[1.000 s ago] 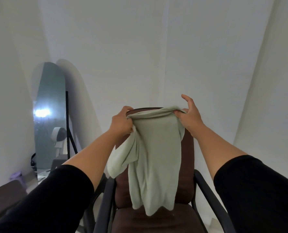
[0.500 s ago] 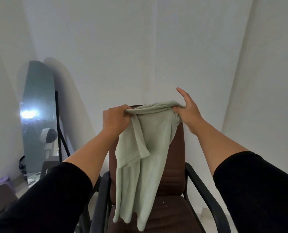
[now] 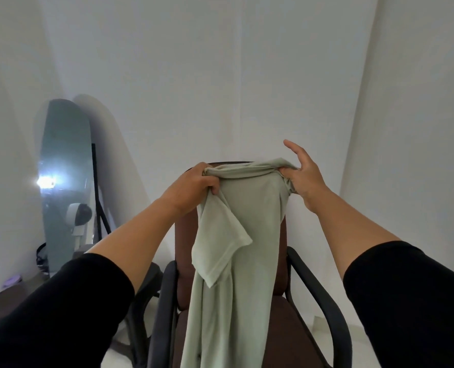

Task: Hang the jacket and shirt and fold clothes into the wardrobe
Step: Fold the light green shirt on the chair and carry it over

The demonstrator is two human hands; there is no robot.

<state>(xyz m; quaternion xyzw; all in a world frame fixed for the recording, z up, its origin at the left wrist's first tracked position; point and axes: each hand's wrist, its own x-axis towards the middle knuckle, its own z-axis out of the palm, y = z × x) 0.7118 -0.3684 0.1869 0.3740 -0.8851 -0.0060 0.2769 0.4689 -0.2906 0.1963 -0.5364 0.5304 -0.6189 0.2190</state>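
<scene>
A pale green shirt [image 3: 236, 261] hangs full length in front of me, held up by its top edge. My left hand [image 3: 194, 181] grips the shirt's left shoulder in a fist. My right hand [image 3: 300, 173] pinches the bunched right shoulder with thumb and lower fingers, while its index finger points up. One short sleeve flaps loose on the left side. The shirt's lower part falls over the seat of a brown chair [image 3: 279, 261] behind it. No wardrobe or jacket is in view.
The brown office chair has black armrests [image 3: 324, 309] on both sides and stands against a white wall. A tall mirror [image 3: 64, 187] on a black stand leans at the left. A dark surface [image 3: 0, 304] sits at the lower left.
The shirt has been lifted and shaken out: it now hangs longer and straighter, down past the seat. Both hands stay at its shoulders, slightly further apart.
</scene>
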